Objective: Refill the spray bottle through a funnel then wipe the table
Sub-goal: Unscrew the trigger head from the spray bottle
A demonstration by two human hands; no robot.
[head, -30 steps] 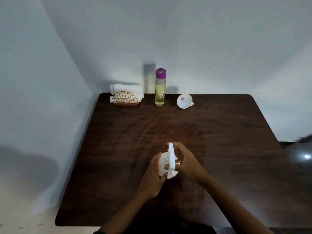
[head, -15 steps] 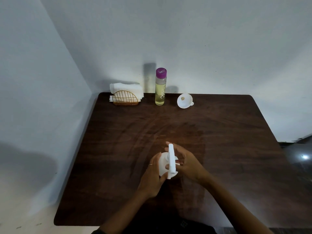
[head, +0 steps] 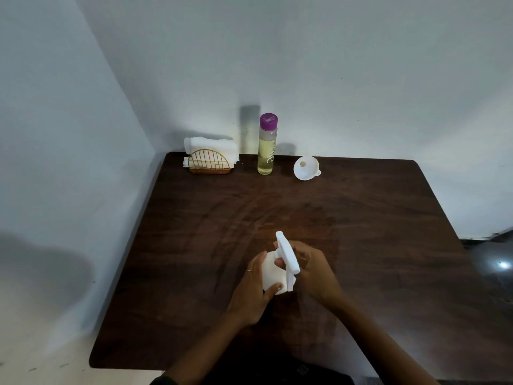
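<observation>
Both hands met over the near middle of the dark wooden tabletop [head: 361,218], clamped on a white spray bottle [head: 273,272] that stood between them. The left hand [head: 254,295] wrapped the bottle's rounded body from the left side, its thumb curled across the lower front and its fingers bent round the back; a thin ring showed on one finger. The right hand [head: 313,273] came in from the right and gripped the spray head [head: 288,255], the flat white top piece that tilted up and away from the person, with fingertips showing at the neck just under it and the other fingers curled behind it. Whether the head was still seated on the neck or already loose could not be told. The two hands nearly touched each other around the bottle, and both forearms reached in from the near edge. Well beyond the hands, along the far edge by the wall, three things stood in a row: straight ahead a tall clear bottle [head: 267,147] of yellowish liquid with a purple cap, upright; ahead and slightly to the right of the hands a white funnel [head: 306,168] lying tipped on its side, its wide mouth facing the person; and ahead to the left a gold wire holder [head: 209,162] with folded white cloths [head: 211,144] in it.
</observation>
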